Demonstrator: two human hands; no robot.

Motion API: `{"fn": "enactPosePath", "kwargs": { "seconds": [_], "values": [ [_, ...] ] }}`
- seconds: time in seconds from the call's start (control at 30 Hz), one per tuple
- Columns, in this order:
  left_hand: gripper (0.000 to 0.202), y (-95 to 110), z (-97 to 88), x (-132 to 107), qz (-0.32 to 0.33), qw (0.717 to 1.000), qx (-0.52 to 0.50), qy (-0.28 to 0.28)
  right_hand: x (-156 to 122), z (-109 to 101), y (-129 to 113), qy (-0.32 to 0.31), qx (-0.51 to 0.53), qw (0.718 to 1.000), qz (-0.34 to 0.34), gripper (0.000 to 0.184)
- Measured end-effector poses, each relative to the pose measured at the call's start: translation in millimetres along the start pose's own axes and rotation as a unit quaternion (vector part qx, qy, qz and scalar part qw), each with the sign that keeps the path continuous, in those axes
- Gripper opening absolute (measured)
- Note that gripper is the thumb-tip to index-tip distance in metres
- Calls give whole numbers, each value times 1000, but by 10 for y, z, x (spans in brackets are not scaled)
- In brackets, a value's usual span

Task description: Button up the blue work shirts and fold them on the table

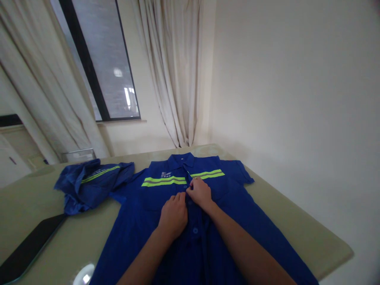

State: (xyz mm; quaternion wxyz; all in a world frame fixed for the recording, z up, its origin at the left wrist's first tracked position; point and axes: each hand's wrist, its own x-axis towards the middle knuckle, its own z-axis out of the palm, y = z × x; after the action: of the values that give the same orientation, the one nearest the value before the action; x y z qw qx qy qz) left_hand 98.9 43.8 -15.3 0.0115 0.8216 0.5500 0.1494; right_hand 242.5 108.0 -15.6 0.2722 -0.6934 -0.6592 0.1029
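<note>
A blue work shirt [130, 225] with yellow-green reflective stripes lies face up, its collar [181, 160] pointing away from me. Both hands meet at its front opening, near chest height. My left hand [174, 213] rests on the placket, fingers curled at the edge of the cloth. With bent fingers, my right hand [199, 192] pinches the other front edge just below the stripe. A button [195, 230] shows lower down the front, below the hands. My fingers hide the exact spot being gripped.
A second blue garment [92, 184] with a stripe lies crumpled at the left, beside the shirt's sleeve. Nearer on the table [308, 233] lies a flat black object [32, 247]. A white round object [84, 275] is at the bottom edge. Wall and curtains [178, 79] stand behind.
</note>
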Motion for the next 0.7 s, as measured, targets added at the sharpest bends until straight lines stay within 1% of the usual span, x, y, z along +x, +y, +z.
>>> {"fn": "enactPosePath", "kwargs": {
  "seconds": [0.07, 0.13, 0.23, 0.3, 0.37, 0.47, 0.6, 0.7],
  "values": [
    [32, -31, -70, 163, -41, 999, -14, -9, 24, 4, 68, 1, 48, 999, 20, 11],
    [29, -63, -76, 353, -66, 997, -32, -11, 62, 7, 129, -3, 75, 997, 33, 12],
    [23, -104, 2, 591, -106, 993, -58, -18, 113, 31, 198, 3, 100, 995, 25, 15],
    [21, -134, 65, 682, -140, 987, -81, -24, 131, 54, 226, 10, 117, 993, 1, 15],
    [20, -171, 108, 723, -164, 980, -105, -30, 136, 71, 240, 11, 134, 990, -33, 15],
    [16, -219, 131, 725, -177, 975, -134, -35, 128, 80, 236, -1, 154, 985, -84, 13],
    [7, -225, 132, 682, -172, 975, -141, -20, 105, 85, 210, -23, 164, 978, -127, 9],
    [5, -213, 138, 650, -156, 978, -140, -2, 91, 104, 198, -23, 169, 974, -152, 9]
  ]
}}
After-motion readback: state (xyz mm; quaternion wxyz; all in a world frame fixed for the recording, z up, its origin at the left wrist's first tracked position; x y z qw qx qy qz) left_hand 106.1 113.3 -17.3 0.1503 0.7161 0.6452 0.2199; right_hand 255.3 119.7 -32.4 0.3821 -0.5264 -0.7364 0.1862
